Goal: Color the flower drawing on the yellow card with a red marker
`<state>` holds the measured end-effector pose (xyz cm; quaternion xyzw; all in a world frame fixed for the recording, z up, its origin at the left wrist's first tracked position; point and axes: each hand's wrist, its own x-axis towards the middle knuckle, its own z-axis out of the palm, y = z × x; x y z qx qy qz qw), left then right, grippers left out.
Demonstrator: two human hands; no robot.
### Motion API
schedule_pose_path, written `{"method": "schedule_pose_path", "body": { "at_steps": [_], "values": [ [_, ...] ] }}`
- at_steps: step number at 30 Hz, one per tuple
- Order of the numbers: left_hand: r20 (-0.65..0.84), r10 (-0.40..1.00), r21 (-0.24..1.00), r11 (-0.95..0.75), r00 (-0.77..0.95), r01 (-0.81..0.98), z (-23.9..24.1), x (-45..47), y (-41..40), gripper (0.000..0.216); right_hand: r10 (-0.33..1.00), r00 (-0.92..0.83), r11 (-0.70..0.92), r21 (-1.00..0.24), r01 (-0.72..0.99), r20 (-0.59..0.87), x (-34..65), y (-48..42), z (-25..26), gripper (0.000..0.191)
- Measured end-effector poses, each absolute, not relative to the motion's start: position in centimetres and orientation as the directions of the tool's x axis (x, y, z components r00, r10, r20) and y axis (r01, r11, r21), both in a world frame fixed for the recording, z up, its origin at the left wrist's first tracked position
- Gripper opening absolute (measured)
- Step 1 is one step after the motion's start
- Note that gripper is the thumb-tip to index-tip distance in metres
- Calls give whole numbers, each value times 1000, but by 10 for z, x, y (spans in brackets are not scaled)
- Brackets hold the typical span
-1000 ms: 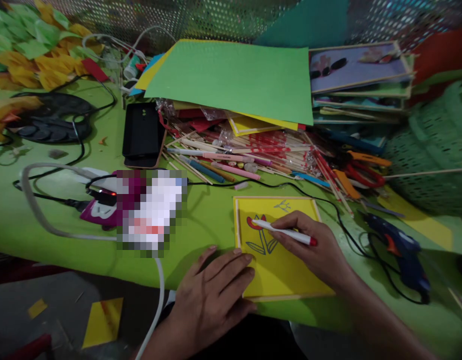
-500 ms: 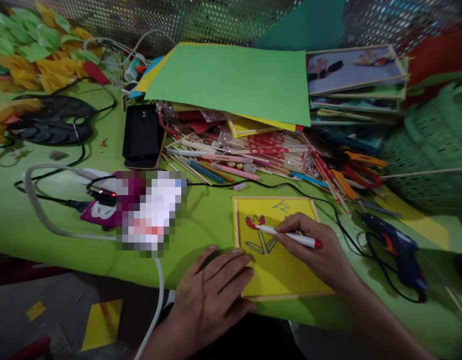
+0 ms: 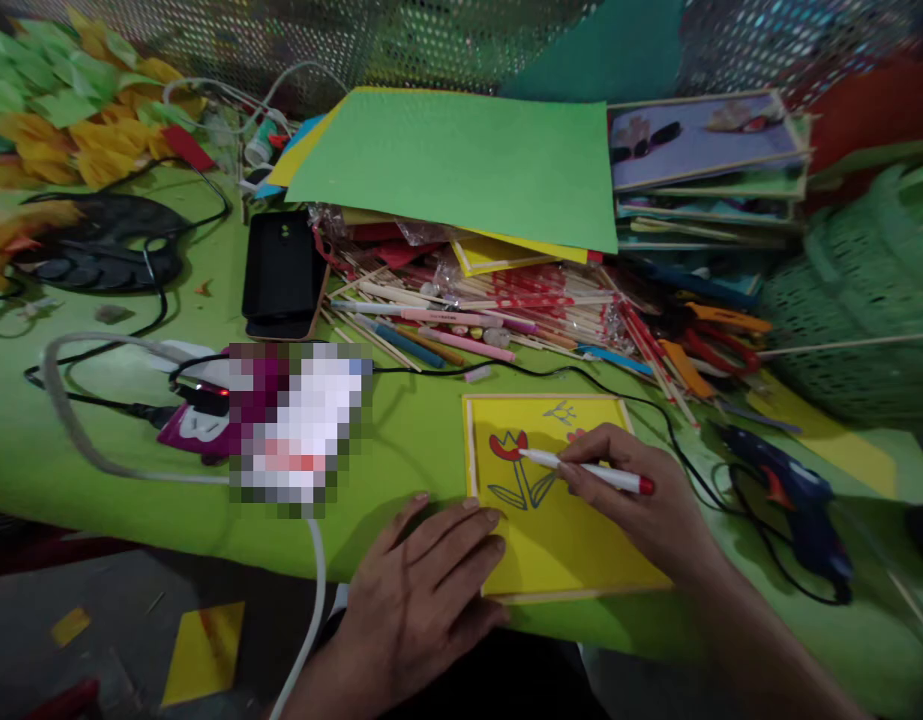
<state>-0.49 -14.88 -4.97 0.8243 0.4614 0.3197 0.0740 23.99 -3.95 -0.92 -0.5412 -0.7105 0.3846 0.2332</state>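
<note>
My right hand (image 3: 641, 505) pinches a white marker with a red cap (image 3: 588, 470). Its tip rests by the red tulip drawn on a yellow framed card (image 3: 558, 545) lying near the table's front edge. A red patch shows on the flower, above dark outlined leaves. My left hand (image 3: 423, 590) lies flat with fingers spread, pressing the card's lower left corner and the green tablecloth (image 3: 416, 430).
A black cable crosses behind the card to a blue glue gun (image 3: 795, 500) at the right. Behind lie sticks and pens (image 3: 498, 310), orange scissors (image 3: 712, 340), green paper sheets (image 3: 461, 160), stacked framed pictures (image 3: 708, 150), a black phone (image 3: 282, 270), a green basket (image 3: 858, 300).
The marker tip has shifted a little to the right across the tulip, my right hand moving with it. My left hand has stayed on the card's corner.
</note>
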Motion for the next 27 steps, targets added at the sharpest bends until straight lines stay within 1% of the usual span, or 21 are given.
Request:
{"method": "schedule_pose_path", "body": {
  "at_steps": [5,9,14,20,27],
  "values": [
    [464,807,411,-562,366,718,-51,-6,-149,29,953,-289,106,-799,592,-88,242,-39,-10,15],
    [458,804,403,-568,379,717,-49,-6,-149,28,954,-285,97,-805,585,-93,242,-39,-11,14],
    [473,807,420,-560,354,714,-49,-5,-148,27,955,-284,99,-815,571,-83,242,-39,-10,13],
    [452,812,427,-561,370,709,-50,-6,-149,28,955,-283,98,-805,585,-89,243,-39,-10,14],
    [454,818,440,-551,353,709,-53,-4,-151,28,948,-308,127,-800,586,-75,242,-40,-8,10]
  ]
}}
